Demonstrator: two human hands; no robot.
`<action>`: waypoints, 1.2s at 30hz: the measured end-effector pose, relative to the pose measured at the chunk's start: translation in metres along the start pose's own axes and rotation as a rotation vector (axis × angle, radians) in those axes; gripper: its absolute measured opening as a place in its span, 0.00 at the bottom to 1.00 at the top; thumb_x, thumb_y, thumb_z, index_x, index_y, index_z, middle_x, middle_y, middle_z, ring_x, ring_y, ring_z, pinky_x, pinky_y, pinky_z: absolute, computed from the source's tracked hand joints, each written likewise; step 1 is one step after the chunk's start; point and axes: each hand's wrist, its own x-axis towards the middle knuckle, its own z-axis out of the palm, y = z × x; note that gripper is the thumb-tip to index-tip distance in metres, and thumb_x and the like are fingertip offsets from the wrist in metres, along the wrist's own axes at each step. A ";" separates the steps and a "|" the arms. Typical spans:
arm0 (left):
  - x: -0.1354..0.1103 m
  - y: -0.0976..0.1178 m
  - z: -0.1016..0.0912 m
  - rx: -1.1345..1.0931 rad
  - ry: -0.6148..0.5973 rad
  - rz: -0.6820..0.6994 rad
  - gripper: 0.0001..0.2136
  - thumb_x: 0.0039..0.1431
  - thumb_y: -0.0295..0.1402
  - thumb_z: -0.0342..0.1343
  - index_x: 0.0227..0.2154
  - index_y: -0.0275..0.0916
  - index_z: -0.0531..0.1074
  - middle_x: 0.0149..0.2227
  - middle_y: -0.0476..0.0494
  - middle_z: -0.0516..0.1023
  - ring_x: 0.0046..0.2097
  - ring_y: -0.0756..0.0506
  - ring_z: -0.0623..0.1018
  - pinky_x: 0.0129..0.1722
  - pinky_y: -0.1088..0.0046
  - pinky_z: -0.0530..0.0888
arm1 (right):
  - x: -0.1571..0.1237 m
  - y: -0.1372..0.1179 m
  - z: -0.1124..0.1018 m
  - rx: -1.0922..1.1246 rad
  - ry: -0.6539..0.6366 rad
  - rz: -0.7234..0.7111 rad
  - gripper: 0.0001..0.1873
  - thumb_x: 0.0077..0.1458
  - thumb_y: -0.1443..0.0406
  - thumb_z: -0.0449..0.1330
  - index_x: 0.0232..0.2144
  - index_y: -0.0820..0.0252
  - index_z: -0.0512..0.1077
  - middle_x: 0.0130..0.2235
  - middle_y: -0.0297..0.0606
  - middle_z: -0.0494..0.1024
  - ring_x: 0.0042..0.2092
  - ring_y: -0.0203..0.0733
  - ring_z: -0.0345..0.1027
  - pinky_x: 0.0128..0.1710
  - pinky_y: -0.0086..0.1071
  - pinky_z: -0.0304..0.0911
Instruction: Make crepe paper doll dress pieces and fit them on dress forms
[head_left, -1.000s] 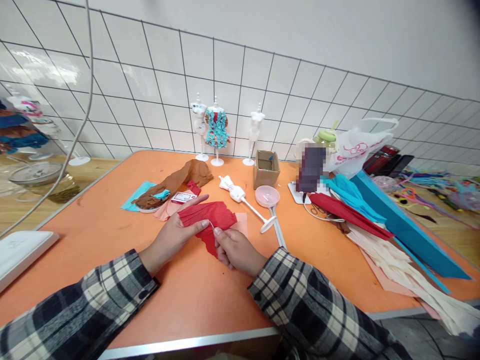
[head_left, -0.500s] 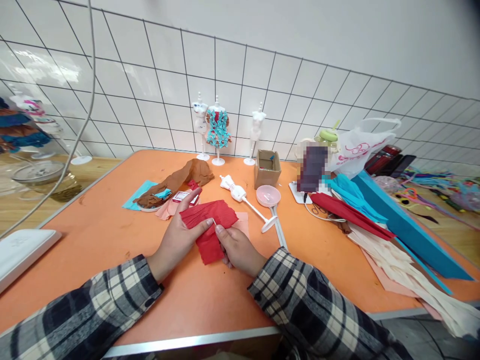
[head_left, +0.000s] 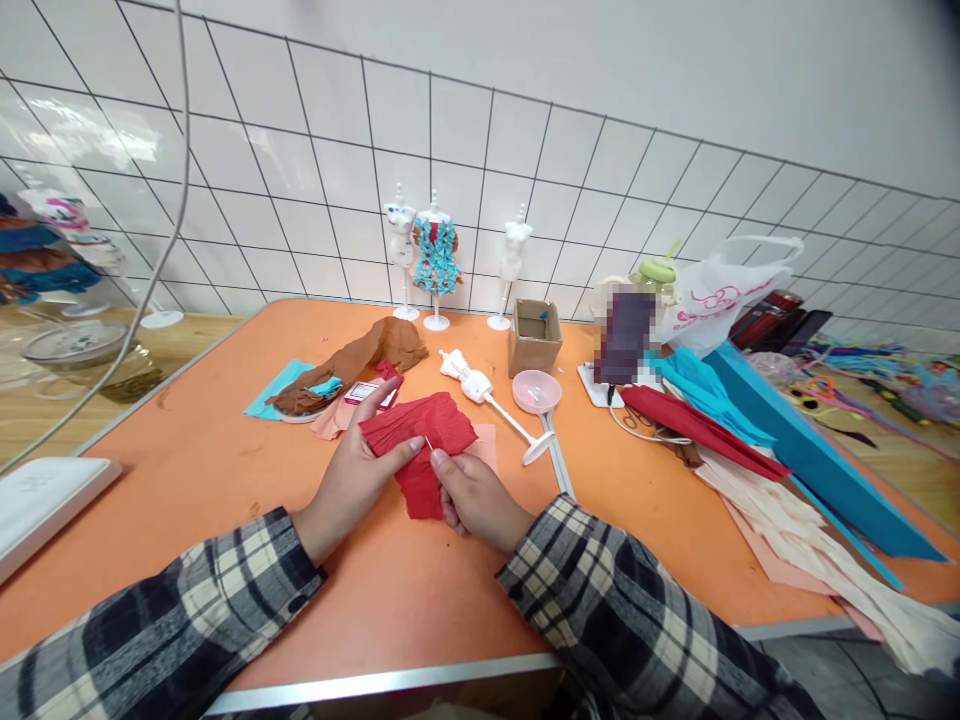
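A crinkled piece of red crepe paper (head_left: 420, 425) is stretched between my hands above the table, one flap hanging down in the middle. My left hand (head_left: 352, 475) grips it on the left, thumb on top and index finger stretched out along the far side. On the right, my right hand (head_left: 476, 495) is closed on the paper, its thumb pressed against curled fingers. A thin white sliver (head_left: 429, 441), like a stick, shows between the two thumb tips; its lower end is hidden. Just beyond the paper, a white mini dress form (head_left: 474, 386) lies on its side.
Dress forms stand at the back, one in turquoise ruffles (head_left: 436, 255). Near them are a cardboard box (head_left: 535, 345) and a pink dish (head_left: 537, 392). Brown crepe paper (head_left: 375, 350) lies left; red (head_left: 705, 432) and blue (head_left: 825, 460) paper lie right. A white device (head_left: 56, 505) sits far left.
The hanging flap of the red paper has shifted slightly up and to the right. Both hands have stayed in nearly the same place, and the paper remains between them.
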 end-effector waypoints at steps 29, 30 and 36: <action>0.001 -0.005 -0.002 -0.075 0.034 -0.043 0.38 0.52 0.40 0.65 0.64 0.41 0.56 0.45 0.41 0.77 0.40 0.42 0.79 0.40 0.68 0.77 | 0.000 0.001 -0.001 0.014 -0.002 -0.004 0.30 0.61 0.42 0.45 0.21 0.58 0.60 0.13 0.26 0.61 0.13 0.30 0.53 0.12 0.24 0.49; 0.001 -0.005 -0.002 -0.065 0.032 -0.038 0.38 0.51 0.40 0.65 0.63 0.40 0.57 0.45 0.41 0.77 0.40 0.42 0.79 0.40 0.68 0.77 | 0.000 0.002 -0.001 0.007 -0.003 -0.003 0.30 0.62 0.43 0.45 0.21 0.58 0.60 0.13 0.27 0.61 0.13 0.30 0.53 0.12 0.24 0.49; -0.001 -0.004 -0.001 0.011 -0.019 -0.030 0.40 0.51 0.42 0.65 0.65 0.41 0.54 0.43 0.41 0.77 0.35 0.44 0.79 0.36 0.69 0.77 | 0.001 0.003 0.000 -0.018 0.008 0.036 0.29 0.64 0.45 0.43 0.21 0.59 0.61 0.12 0.27 0.61 0.13 0.31 0.52 0.11 0.25 0.48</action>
